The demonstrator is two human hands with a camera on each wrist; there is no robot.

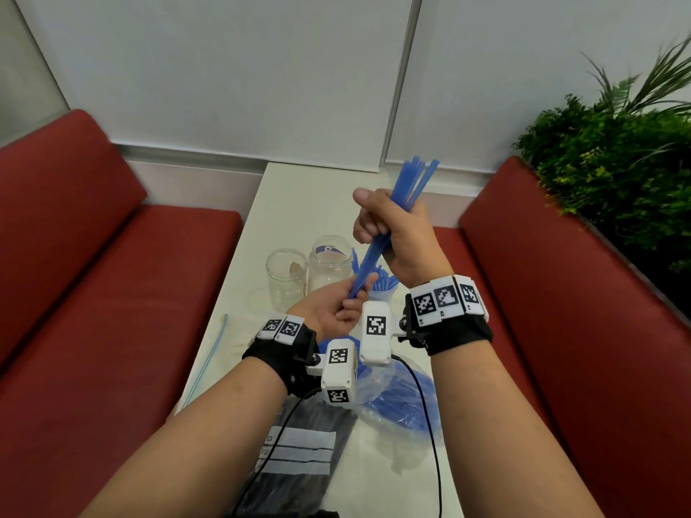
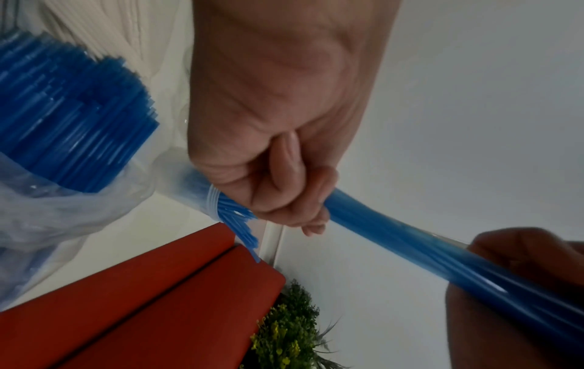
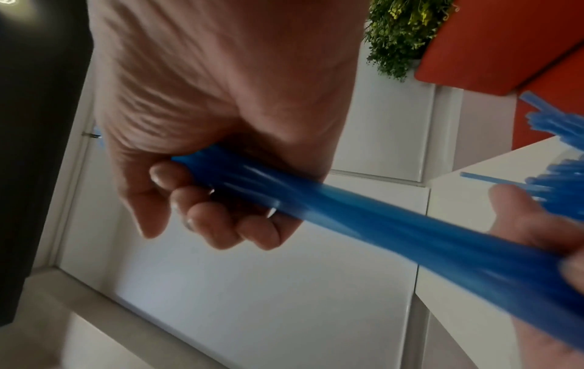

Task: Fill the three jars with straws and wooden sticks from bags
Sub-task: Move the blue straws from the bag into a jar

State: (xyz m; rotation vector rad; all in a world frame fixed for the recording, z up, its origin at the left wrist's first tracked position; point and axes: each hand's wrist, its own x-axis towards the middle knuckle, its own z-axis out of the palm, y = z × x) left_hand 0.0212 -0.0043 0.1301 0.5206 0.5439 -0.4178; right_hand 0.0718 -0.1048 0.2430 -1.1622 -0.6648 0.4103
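A bundle of blue straws (image 1: 411, 181) slants upward over the white table (image 1: 299, 203). My right hand (image 1: 377, 222) grips its middle in a fist, fingers wrapped round the bundle (image 3: 363, 217). My left hand (image 1: 346, 304) holds the lower end, fingers curled round the bundle (image 2: 395, 232). Below the hands stand three clear jars: an empty one (image 1: 286, 278), a second jar (image 1: 329, 263), and a third (image 1: 381, 291) with blue straws in it, partly hidden behind my hands.
An open clear bag of blue straws (image 1: 396, 401) lies under my wrists, and a bag of black straws (image 1: 299, 461) is nearest me. A clear zip bag (image 1: 209, 360) lies at the table's left edge. Red benches (image 1: 112, 293) flank the table; a plant (image 1: 617, 162) is at right.
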